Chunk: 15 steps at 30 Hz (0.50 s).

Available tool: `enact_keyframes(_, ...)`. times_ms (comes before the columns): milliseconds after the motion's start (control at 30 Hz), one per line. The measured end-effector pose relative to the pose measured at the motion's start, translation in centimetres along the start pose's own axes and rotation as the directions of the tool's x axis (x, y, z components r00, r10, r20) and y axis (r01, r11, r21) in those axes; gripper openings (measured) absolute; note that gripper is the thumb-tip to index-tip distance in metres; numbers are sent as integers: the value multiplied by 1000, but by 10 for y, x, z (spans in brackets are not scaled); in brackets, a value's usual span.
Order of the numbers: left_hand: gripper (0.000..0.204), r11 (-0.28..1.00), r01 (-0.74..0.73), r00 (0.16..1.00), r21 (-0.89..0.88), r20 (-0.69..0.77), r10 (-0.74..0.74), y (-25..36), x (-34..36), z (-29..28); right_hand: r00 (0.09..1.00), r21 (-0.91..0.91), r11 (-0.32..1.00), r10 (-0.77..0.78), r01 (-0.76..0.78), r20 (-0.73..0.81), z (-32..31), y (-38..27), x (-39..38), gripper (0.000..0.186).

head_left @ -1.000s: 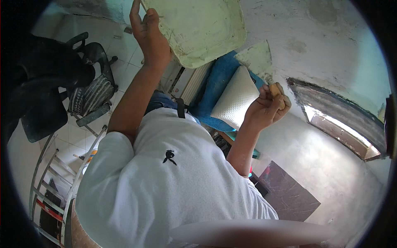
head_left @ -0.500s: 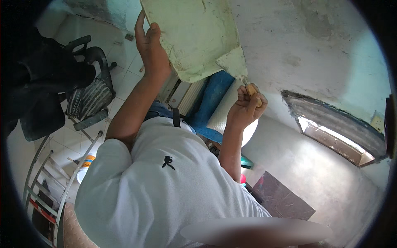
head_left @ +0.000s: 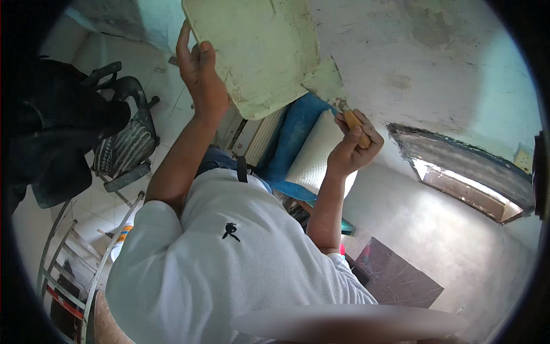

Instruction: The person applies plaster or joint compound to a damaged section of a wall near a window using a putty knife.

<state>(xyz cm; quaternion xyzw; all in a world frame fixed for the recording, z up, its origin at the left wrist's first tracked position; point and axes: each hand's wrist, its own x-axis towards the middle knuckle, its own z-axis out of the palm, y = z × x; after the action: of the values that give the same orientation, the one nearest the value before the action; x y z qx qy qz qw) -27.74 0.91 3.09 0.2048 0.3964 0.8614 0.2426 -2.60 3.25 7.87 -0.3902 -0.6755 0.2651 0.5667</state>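
A pale green, putty-smeared tray (head_left: 252, 51) is held up in my left hand (head_left: 201, 86), fingers along its left edge and thumb against it. My right hand (head_left: 358, 140) grips the wooden handle (head_left: 355, 126) of a scraper. The scraper's wide blade (head_left: 323, 80), coated in the same pale green, lies at the tray's lower right corner, over or against it; contact is unclear. Behind them are a blue padded item (head_left: 309, 114) and a white textured roll (head_left: 315, 149).
A black office chair (head_left: 126, 143) with dark cloth (head_left: 57, 126) stands at left, above a metal ladder (head_left: 86, 269). The patchy wall (head_left: 412, 51) has a recessed window (head_left: 458, 183) at right. A brownish board (head_left: 395, 269) lies lower right; a bucket (head_left: 120, 241) is partly hidden.
The tray and my left hand have moved down and a little left. My right hand has moved left, bringing the scraper blade from beside the tray to its lower right corner.
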Motion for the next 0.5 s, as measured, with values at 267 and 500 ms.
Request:
enact_keyframes(267, 55, 975, -126, 992, 185, 52, 118, -15, -5, -8, 970, 31, 995, -95, 90, 223, 21, -8, -29, 18)
enact_keyframes(500, 56, 930, -46, 999, 365, -8, 53, 4, -10, 5, 961, 19, 990, -143, 143, 235, 32, -17, -43, 15)
